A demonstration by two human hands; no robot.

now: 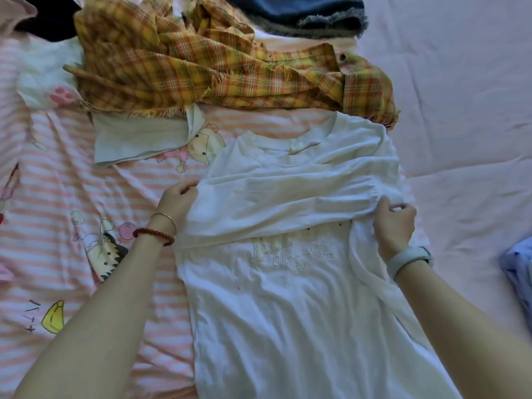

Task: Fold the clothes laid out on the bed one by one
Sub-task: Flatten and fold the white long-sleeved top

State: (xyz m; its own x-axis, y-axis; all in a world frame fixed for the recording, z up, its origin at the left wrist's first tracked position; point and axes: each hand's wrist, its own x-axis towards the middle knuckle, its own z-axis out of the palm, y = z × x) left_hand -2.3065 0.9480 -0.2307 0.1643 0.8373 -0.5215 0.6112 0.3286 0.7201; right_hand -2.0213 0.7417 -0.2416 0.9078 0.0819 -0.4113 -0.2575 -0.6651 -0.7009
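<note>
White T-shirt (288, 298) lies flat on the bed (460, 110), mostly over a pink-striped cartoon sheet (72, 182), collar toward the far edge. Its sleeves are folded across the chest in a band. The left hand (177, 201) pinches the band's left end with curled fingers; the right hand (395, 223) grips the bunched right end. Beyond the collar a yellow plaid shirt (201, 61) lies crumpled, with frayed denim (302, 12) at the far edge and blue cloth (518, 272) at the right edge.

Head view, steeply down, close over bed (460, 110)
</note>
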